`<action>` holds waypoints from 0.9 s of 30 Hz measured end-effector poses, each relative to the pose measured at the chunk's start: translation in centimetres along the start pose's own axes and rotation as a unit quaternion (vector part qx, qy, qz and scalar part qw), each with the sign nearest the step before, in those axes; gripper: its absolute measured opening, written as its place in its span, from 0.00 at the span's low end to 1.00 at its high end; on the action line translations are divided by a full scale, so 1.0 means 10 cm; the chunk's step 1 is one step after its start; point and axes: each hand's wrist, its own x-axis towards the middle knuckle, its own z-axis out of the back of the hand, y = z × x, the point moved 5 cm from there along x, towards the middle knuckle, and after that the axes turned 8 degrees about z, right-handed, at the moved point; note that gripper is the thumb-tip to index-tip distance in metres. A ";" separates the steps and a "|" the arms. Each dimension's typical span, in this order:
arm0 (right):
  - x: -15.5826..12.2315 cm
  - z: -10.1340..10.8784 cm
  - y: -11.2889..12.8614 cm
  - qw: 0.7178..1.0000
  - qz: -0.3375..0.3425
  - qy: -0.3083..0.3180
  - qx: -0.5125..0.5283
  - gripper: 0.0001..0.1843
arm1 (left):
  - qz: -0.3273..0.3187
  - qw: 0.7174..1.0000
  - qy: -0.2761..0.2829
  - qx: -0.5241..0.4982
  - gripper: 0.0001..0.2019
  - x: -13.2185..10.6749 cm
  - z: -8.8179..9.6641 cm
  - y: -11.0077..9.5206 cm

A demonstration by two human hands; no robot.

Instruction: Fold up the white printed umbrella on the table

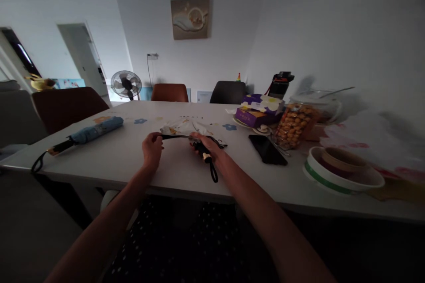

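Observation:
A white patterned folding umbrella [181,126] lies in front of me on the table [126,163], its canopy loose and folded. My right hand [210,145] is closed around it close to the black handle [203,151], whose gold-coloured end and wrist loop [213,172] point towards me. To the left, my left hand [152,147] pinches the end of a thin dark strap [172,136], drawn taut between the two hands. Where the strap meets my right fingers is hard to make out. Further left rests a blue folding umbrella [96,130], rolled up, with a black handle.
At the right are a black phone [267,149], a jar of round snacks [295,126], purple boxes [254,117], nested bowls [343,172] and a plastic bag [375,141]. Chairs [169,93] stand along the far side, with a fan [126,84] behind.

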 end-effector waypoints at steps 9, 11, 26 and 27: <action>0.06 0.07 0.06 0.999 0.024 -0.020 0.011 0.15 | 0.008 0.986 0.102 0.129 0.15 -0.06 0.01 0.10; 0.01 0.09 0.08 0.998 0.018 -0.049 -0.020 0.15 | 0.002 0.979 0.101 0.177 0.12 -0.04 0.01 0.14; -0.10 0.11 0.21 0.965 0.096 -0.152 -0.192 0.12 | -0.083 0.988 0.127 -0.002 0.10 -0.15 -0.59 -0.35; -0.11 0.08 0.21 0.965 0.099 -0.142 -0.196 0.11 | -0.096 0.984 0.147 -0.007 0.09 -0.17 -0.71 -0.43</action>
